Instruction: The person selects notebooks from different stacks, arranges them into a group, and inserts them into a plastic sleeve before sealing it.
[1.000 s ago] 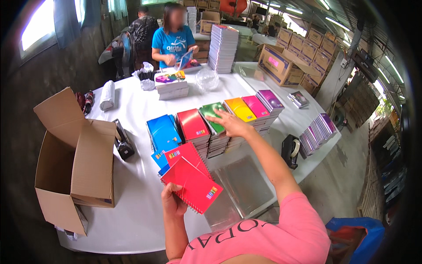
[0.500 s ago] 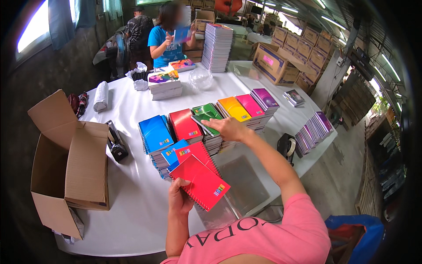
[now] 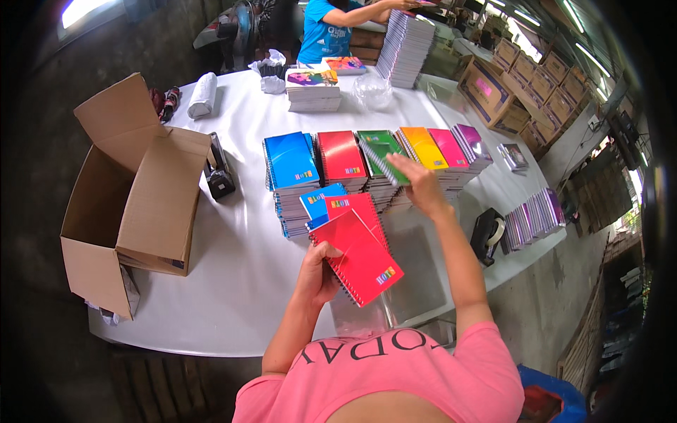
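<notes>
My left hand (image 3: 319,276) is closed on the edge of a red spiral notebook (image 3: 367,262), held near my chest. More notebooks, another red one (image 3: 361,206) and a blue one (image 3: 321,198), fan out beyond it, partly covered; I cannot tell whether they are in that hand. My right hand (image 3: 425,189) reaches to the green pile and grips a green spiral notebook (image 3: 384,159) by its right side, tilted over the pile. Its thumb is hidden. Blue (image 3: 290,161), red (image 3: 341,156), yellow (image 3: 423,148), pink (image 3: 448,148) and purple (image 3: 472,145) notebook stacks stand in a row.
An open cardboard box (image 3: 161,204) stands at the left, beside a black hole punch (image 3: 219,176). A tape dispenser (image 3: 486,236) and leaning purple notebooks (image 3: 534,221) are at the right. Across the white table (image 3: 236,282), a co-worker in blue (image 3: 326,32) reaches over a tall stack (image 3: 407,48).
My view has shifted, moving the scene within the picture. The green notebook now sits more tilted under my right hand. The co-worker's hands have moved to the tall stack. My left hand keeps its hold.
</notes>
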{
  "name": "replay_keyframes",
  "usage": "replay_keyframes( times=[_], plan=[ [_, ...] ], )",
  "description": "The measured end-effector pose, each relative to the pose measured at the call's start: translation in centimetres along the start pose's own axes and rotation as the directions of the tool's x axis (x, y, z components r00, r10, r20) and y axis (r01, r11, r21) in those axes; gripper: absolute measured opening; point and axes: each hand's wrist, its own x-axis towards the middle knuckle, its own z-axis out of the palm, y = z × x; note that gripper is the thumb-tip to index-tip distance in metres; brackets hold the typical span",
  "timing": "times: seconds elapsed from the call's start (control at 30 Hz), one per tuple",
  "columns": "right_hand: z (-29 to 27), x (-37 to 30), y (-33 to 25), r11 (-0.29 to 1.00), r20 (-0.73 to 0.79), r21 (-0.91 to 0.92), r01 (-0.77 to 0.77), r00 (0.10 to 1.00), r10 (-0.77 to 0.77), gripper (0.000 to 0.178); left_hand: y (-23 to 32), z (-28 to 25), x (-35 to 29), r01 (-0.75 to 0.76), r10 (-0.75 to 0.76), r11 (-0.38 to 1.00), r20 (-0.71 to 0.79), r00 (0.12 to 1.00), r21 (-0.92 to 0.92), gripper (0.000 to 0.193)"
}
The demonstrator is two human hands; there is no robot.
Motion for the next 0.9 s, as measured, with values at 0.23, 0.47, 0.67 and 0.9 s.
replay_keyframes(
  times=[0.23, 0.47, 0.67, 0.9],
  plan=[
    [-9.6, 1.0, -9.3, 0.982, -0.225, -0.110, 0.152, 0.959, -0.173, 0.059, -0.5, -0.3, 1.0, -0.027, 0.029, 0.999, 0.035, 0.999, -0.047, 0.048],
    [-9.0, -5.5, -17.4, 0.904, 0.417, -0.218, 0.368, 0.873, -0.254, 0.053, -2.5, -1.7, 1.2, -0.055, 0.117, 0.977, 0.306, 0.945, -0.205, 0.062],
    [-10.6, 0.7, -2.1, 0.953, 0.366, 0.285, -0.101, 0.931, -0.011, 0.095, -3.1, -1.7, 1.6, 0.020, 0.022, 0.966, 0.157, 0.987, -0.259, 0.054],
    [-1.9, -1.8, 11.0, 0.972, 0.350, -0.020, -0.236, 0.909, 0.228, 0.093, -3.1, -0.3, 1.4, -0.020, 0.044, 0.980, 0.117, 0.992, -0.196, 0.052]
  ],
)
